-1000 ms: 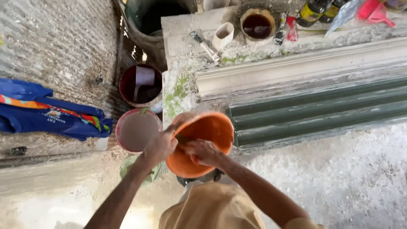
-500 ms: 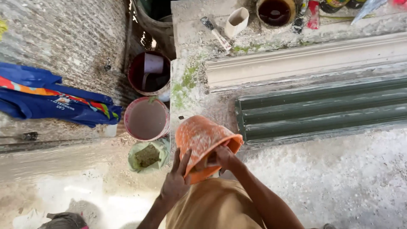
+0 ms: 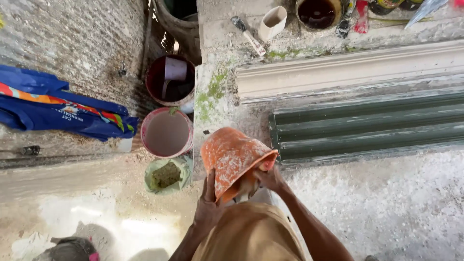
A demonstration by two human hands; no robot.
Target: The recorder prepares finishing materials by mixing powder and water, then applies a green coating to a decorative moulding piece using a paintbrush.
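An orange flexible bowl (image 3: 232,157), dusted with white powder, is tipped over with its mouth turned toward my body. My left hand (image 3: 208,205) presses against its underside at the near edge. My right hand (image 3: 270,178) grips the bowl's rim on the right side, partly tucked under the folded lip. What is inside the bowl is hidden. Below it I see my tan clothing (image 3: 249,232).
A red bucket of cloudy liquid (image 3: 166,133), a darker bucket holding a cup (image 3: 170,79) and a green bag of powder (image 3: 166,175) stand to the left. A white moulding (image 3: 348,67) and a green moulding (image 3: 367,128) lie on the stained slab. Blue cloth (image 3: 53,108) lies far left.
The bowl went from upright with its open mouth showing to tipped over with its bottom facing up. My hands pulled it closer to my body.
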